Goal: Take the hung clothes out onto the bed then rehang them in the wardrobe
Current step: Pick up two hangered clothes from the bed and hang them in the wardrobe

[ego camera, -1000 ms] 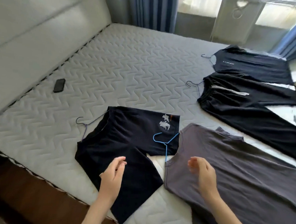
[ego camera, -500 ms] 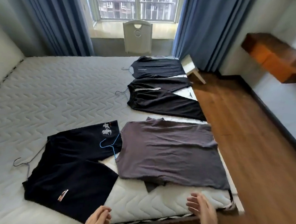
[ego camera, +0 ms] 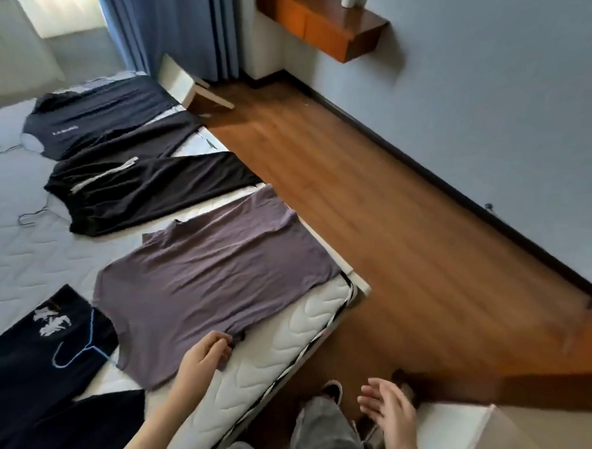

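four garments lay spread flat in a row along the bed [ego camera: 302,331], each well enough apart to be picked up singly, which suited a lay-out step before rehanging. farthest was a dark t-shirt [ego camera: 97,124] with pale lettering, then black trousers [ego camera: 145,192] with a white drawstring, then the grey-purple t-shirt [ego camera: 209,278] near the bed's corner, and nearest a navy garment [ego camera: 36,379] with a white print. a blue hanger [ego camera: 86,347] lay across the navy garment's edge, its hook curled toward the near side; thin wire hangers poked out beside the two far items, so the clothes seemed to have been kept on their hangers for easy return.

the left hand [ego camera: 201,363] rested at the lower hem of the grey-purple t-shirt, fingers curled loosely and touching the cloth; whether it truly pinched the hem could not be told. the right hand [ego camera: 391,414] hung open and empty above the floor [ego camera: 390,229], fingers spread, off the bed. the wardrobe was not in view, so the rehanging looked not yet begun.
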